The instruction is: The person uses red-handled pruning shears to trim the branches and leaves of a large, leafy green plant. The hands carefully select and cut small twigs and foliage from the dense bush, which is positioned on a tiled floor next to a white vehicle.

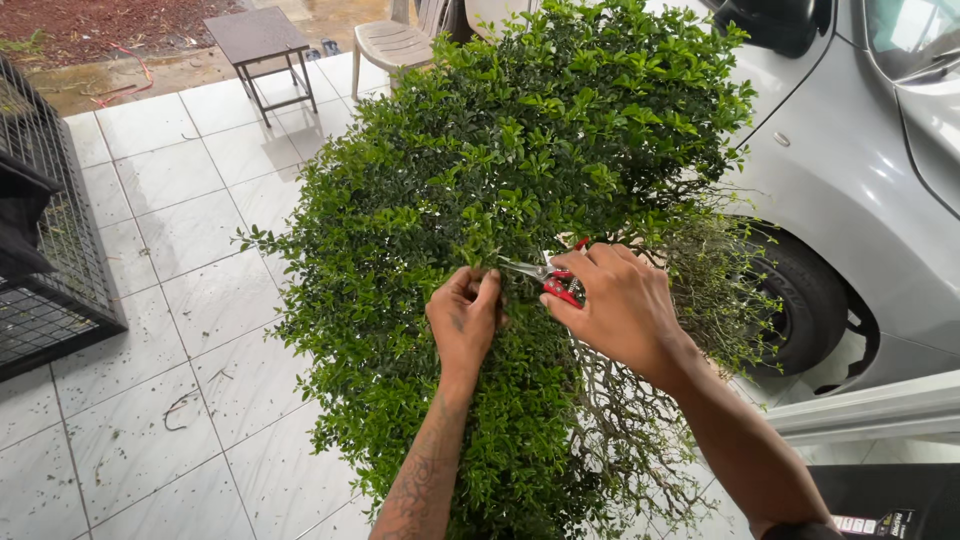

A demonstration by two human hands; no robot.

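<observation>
home driveway patio: white floor tiles [200, 300], silver car [850, 170] (parked), plastic chair [395, 42].

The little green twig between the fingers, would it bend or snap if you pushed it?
The twig pinched by the left hand looks thin and leafy, so it probably bends easily and weighs little. The bare twigs lower down look dry, likely snapping sooner.

Shrub [520, 200] stood centre on tiled floor [180, 300]; car [850, 150] to its right, wire cage [45, 230] at left, table [262, 40] and chair [395, 42] behind
</observation>
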